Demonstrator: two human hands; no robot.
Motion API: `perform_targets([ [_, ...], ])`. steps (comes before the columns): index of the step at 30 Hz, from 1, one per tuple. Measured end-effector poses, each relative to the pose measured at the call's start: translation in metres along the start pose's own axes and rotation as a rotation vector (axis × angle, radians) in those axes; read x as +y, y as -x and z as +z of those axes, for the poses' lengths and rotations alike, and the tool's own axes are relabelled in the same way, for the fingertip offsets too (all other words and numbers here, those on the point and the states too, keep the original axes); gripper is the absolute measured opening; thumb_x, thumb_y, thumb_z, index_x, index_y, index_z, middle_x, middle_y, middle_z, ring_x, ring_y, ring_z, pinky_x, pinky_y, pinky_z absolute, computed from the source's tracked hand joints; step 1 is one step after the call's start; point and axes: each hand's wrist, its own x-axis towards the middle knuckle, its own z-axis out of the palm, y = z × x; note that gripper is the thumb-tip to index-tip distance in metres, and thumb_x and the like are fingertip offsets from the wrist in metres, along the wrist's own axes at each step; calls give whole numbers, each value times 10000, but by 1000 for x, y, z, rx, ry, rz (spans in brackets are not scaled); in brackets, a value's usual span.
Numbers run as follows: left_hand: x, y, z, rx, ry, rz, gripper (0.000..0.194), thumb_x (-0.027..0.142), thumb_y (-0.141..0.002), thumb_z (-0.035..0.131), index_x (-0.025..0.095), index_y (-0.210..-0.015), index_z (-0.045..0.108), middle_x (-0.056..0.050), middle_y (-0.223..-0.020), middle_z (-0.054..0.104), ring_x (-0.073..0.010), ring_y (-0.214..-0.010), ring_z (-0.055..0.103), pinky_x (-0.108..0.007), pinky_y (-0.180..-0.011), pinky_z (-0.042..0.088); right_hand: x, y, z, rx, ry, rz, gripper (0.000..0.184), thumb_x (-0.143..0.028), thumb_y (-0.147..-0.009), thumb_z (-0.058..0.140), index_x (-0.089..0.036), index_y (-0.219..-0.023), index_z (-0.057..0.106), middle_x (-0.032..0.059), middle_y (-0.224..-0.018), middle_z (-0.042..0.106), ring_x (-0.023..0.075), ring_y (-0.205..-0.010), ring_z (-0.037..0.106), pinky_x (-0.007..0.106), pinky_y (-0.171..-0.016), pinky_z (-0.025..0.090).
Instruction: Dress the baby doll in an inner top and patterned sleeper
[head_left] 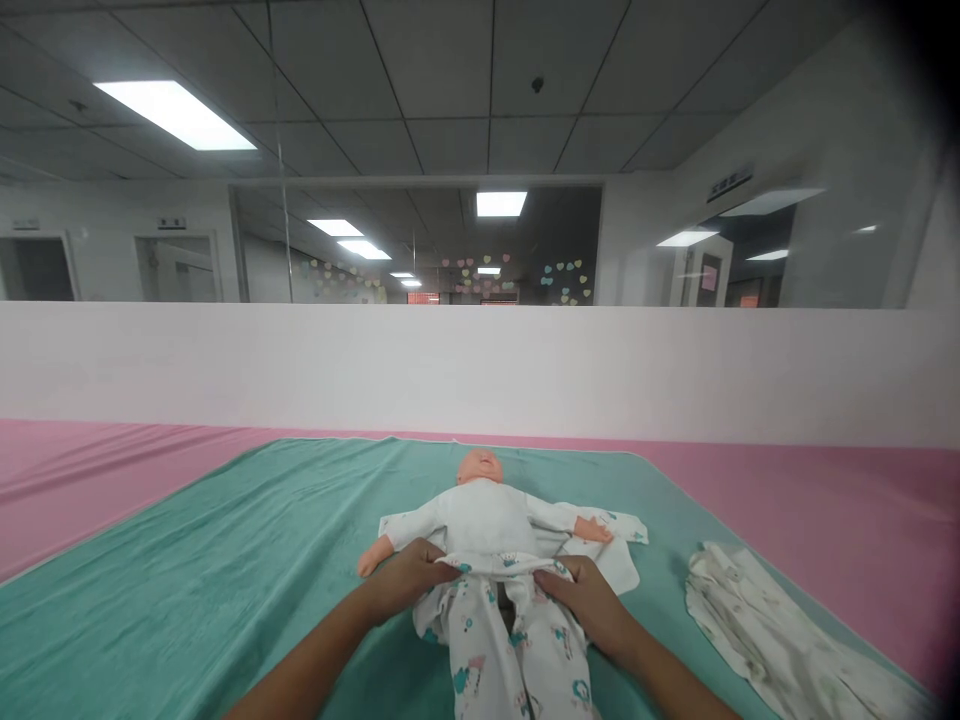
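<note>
Pink mat [82,450]: smooth, faintly creased, under everything.
Teal towel [180,590]: plush, spread flat on the mat.
Left hand [409,580]: palm down, apparently gripping the garment's waist edge.
Vinyl baby doll [480,510]: on its back mid-towel, head pointing away, arms spread.
Printed cotton garment [487,640]: soft, covering the legs.
Right hand [589,600]: palm down, apart from the left, on the same edge.
Folded printed cloth [772,620]: loose pile, right of the doll.

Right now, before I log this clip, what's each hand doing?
Left hand: closed, holding the waistband of the printed baby trousers.
Right hand: closed, holding the same waistband.
</note>
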Motion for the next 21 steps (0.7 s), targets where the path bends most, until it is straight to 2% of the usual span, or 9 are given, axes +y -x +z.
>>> perform_targets([
  [3, 2, 2, -2, -8, -17, -17, 534, 553, -708, 535, 176, -506, 217, 58, -482, 195, -56, -447, 135, -278, -482, 98, -2, 1, -2, -28, 24, -7, 476, -553, -724, 535, -164, -506, 367, -26, -521, 329, 87, -516, 301, 230, -511, 228],
  [7, 10, 11, -8, -99, -29, -6, 526, 524, -683, 578, 177, -507, 225, 55, -495, 214, -56, -462, 147, -273, -488, 99, -2, 5, -6, -106, 59, -2, 441, -549, -747, 515, -161, -550, 447, -22, -526, 343, 90, -516, 298, 234, -514, 217],
  [14, 14, 17, -15, -194, -48, 30, 513, 486, -685, 608, 170, -480, 259, 55, -485, 197, -57, -469, 127, -277, -505, 86, 6, 13, -6, -129, 23, -43, 448, -508, -725, 562, -154, -496, 409, -37, -496, 244, 73, -493, 234, 236, -507, 178],
  [21, 12, 17, -10, -286, -69, 21, 499, 492, -628, 666, 164, -449, 336, 57, -472, 195, -58, -458, 114, -278, -492, 66, 0, 24, 0, -143, 54, -49, 437, -550, -730, 529, -146, -562, 534, -4, -543, 416, 108, -556, 363, 232, -553, 288],
])
